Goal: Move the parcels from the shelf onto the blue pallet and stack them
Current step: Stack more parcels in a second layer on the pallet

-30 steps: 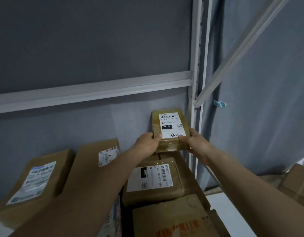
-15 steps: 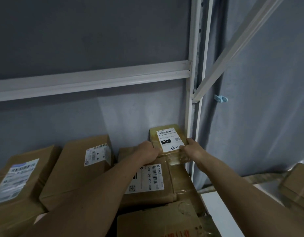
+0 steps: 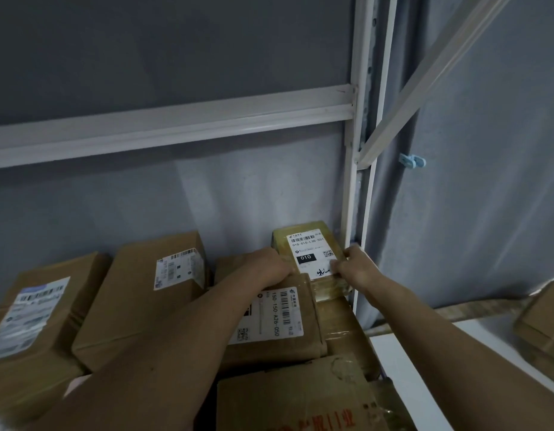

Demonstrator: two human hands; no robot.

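Note:
A small taped brown parcel [image 3: 307, 244] with a white label marked 010 lies on top of other parcels at the back right of the shelf, against the white upright. My left hand [image 3: 266, 265] grips its left edge and my right hand [image 3: 353, 269] grips its right edge and near corner. Under it sits a larger brown parcel [image 3: 279, 318] with a white barcode label. The blue pallet is not in view.
Two more labelled cartons [image 3: 151, 290] [image 3: 30, 315] lie to the left on the shelf, and a printed carton [image 3: 297, 399] lies nearest me. A white crossbeam [image 3: 176, 126] runs overhead. The white upright [image 3: 359, 213] stands right of the parcel. Another box [image 3: 540, 321] sits far right.
The small parcel, raised and tilted up a second ago, has come down flat onto the stack. Both hands stayed on its sides.

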